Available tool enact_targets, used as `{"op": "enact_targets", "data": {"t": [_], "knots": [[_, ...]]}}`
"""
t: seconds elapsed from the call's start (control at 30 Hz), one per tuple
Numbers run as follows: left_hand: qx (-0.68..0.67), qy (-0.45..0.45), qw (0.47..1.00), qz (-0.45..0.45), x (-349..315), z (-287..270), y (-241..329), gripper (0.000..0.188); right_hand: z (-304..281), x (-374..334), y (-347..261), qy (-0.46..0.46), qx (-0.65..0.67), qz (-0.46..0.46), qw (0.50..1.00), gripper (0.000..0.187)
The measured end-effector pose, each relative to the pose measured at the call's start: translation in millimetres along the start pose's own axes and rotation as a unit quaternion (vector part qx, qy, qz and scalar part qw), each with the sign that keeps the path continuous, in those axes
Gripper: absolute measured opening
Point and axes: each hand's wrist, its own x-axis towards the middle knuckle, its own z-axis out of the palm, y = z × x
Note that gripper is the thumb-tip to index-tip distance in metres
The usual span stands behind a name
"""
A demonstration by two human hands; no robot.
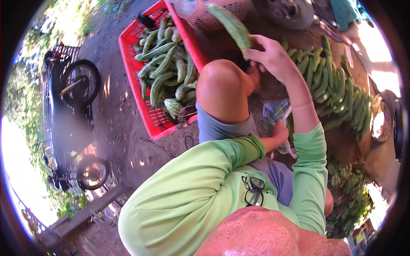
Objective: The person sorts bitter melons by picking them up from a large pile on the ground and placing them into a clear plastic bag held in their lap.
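Note:
My right hand [270, 57] is raised and closed on the lower end of a bitter gourd [230, 26]. The gourd is long, pale green and ridged, tilted up to the left. Lower down, by my lap, my left hand [279, 131] is closed at a crumpled clear plastic bag [273, 109]; its fingers are partly hidden. To the left of my bent knee stands a red plastic crate [149, 123], holding a heap of bitter gourds [164, 64]. More long green gourds [329, 79] lie side by side in a pile on the right.
A pale pink basket [218, 17] with slotted sides stands beyond the crate. A round, dark metal object [286, 12] is at the far edge. A motorcycle [70, 123] is parked on the left. Leafy greens [348, 192] lie at the lower right.

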Motion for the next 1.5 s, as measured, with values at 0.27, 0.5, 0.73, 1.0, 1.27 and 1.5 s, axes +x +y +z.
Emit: {"op": "enact_targets", "data": {"t": [0.27,0.5,0.73,1.0,1.27,1.5], "knots": [[-0.068,0.029,0.996,0.049,-5,8,8,0.026,88,93,-2,-0.186,-0.011,0.022,0.982,0.063],[0.005,-0.021,0.999,-0.026,-7,-6,11,0.026,-6,35,115,-0.098,-0.070,0.102,0.987,0.062],[-0.040,0.056,0.998,0.008,12,4,-19,0.031,-177,-204,172,0.109,-0.391,0.248,0.880,0.053],[0.034,0.120,0.986,0.110,-22,-10,24,0.077,-279,-530,229,-0.146,-0.662,0.469,0.566,0.045],[0.159,0.089,0.906,0.383,-84,-39,35,0.068,-251,-475,167,0.215,-0.336,0.537,0.743,0.015],[0.396,-0.536,0.592,0.454,-204,-89,142,0.042,-260,-513,205,0.291,-0.276,0.600,0.692,0.035]]}}
